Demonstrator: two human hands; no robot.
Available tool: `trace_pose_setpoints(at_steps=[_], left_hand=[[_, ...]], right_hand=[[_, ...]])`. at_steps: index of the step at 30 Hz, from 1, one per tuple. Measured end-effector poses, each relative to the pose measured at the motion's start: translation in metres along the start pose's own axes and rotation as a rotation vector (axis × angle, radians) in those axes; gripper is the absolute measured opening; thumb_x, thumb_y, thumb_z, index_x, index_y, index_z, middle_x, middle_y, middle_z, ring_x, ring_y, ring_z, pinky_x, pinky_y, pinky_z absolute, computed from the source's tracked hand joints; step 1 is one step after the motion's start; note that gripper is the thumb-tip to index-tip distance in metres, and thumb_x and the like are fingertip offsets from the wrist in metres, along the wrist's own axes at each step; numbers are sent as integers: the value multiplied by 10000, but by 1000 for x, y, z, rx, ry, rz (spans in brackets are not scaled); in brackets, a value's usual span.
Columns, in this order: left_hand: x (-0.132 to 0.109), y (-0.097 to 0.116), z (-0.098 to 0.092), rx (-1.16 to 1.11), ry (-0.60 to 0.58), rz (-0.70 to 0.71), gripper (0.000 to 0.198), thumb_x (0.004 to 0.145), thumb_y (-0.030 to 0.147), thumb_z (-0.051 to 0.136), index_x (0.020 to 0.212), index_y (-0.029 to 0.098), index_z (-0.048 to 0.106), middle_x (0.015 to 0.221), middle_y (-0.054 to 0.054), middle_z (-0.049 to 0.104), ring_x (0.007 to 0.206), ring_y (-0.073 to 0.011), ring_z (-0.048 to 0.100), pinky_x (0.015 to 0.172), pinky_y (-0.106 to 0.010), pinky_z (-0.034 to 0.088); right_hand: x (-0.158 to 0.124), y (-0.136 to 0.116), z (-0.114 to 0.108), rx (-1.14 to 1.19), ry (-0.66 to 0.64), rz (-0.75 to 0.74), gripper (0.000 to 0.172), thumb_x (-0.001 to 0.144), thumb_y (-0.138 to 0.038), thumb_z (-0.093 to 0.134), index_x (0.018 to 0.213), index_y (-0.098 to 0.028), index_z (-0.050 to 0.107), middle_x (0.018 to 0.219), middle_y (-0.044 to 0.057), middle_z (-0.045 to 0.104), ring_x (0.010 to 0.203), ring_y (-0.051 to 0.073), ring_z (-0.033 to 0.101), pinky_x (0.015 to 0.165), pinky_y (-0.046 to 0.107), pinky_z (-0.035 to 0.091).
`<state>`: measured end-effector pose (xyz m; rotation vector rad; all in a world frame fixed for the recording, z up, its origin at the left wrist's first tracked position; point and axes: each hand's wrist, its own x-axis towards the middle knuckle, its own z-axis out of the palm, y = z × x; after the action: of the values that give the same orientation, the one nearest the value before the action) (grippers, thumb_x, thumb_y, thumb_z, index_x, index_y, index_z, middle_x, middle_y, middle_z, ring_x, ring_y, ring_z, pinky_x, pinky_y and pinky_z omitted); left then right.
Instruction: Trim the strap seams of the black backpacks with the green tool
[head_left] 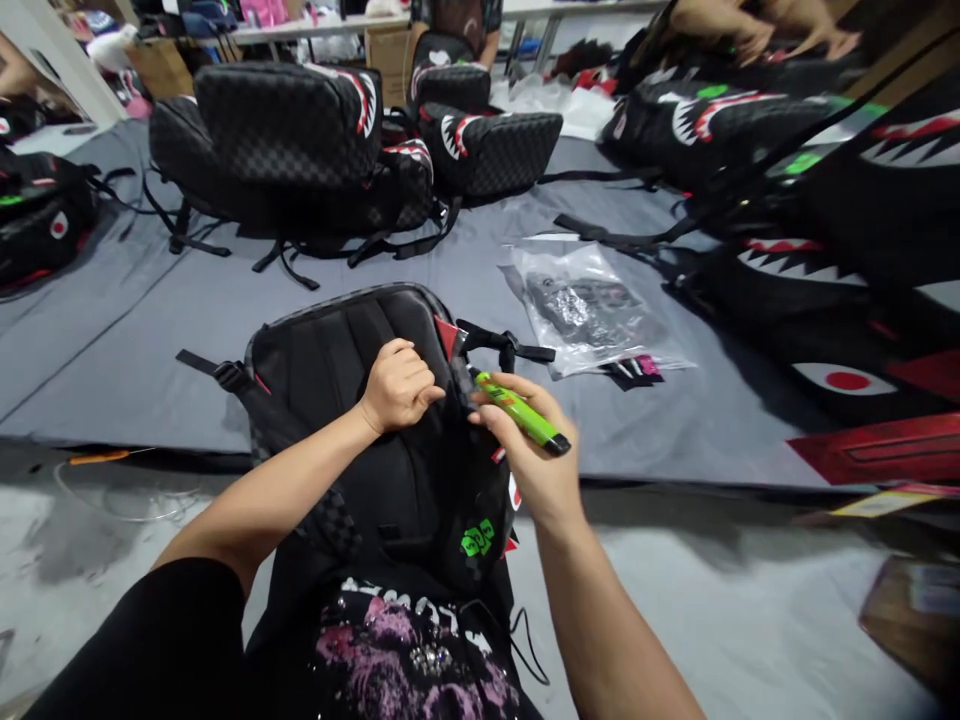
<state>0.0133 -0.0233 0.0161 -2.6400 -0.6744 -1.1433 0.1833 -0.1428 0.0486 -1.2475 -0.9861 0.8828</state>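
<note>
A black backpack (337, 370) leans on the near table edge, its padded back facing up, with straps at both sides. My left hand (401, 388) rests over the padding, fingers curled; what it may hold is hidden. In my right hand (536, 440) is a green lighter-like tool (525, 412), its tip pointing at the backpack's right edge. A small red triangular piece (448, 337) stands up at that edge, just above the tool's tip. My right fingertips are close to the backpack's side.
A clear plastic bag (585, 300) with dark contents lies right of the backpack on the grey table cover (172, 330). Stacked checkered backpacks (292, 125) stand behind, and shark-mouth bags (810, 300) fill the right. Another person's hands (750, 40) are at the top right.
</note>
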Motion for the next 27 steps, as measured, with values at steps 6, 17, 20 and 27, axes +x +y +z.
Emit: trace_pose_setpoints(at_steps=[6,17,20,27], left_hand=[[-1,1,3,14,82,32,586,1048,444,223,588,204,495,564,14,542,605,-136,469,926,-354,403],[-4,-3,7,27,95,50,608,1050,452,211,587,203,516,558,14,545,604,-134,494,930,-362,408],[-5,-2,6,19,103,53,611,1049,446,204,582,205,514,553,13,541,610,-135,501,930,-363,415],[-4,-3,8,-57,180,67,550,1041,451,275,585,210,467,542,27,517,592,-133,479,912,-356,430]], right_hand=[[10,38,26,-153,262,-120,298,873,-478,635,825,-194,557,532,-68,526,447,107,506,475,253,455],[12,41,32,-443,140,-248,250,880,-433,624,827,-194,572,594,-39,574,469,111,528,491,258,436],[13,40,30,-473,136,-262,225,882,-398,616,792,-200,561,582,-43,563,463,105,511,481,252,426],[12,39,28,-448,133,-279,202,875,-371,623,783,-200,569,571,-48,558,455,103,504,459,242,424]])
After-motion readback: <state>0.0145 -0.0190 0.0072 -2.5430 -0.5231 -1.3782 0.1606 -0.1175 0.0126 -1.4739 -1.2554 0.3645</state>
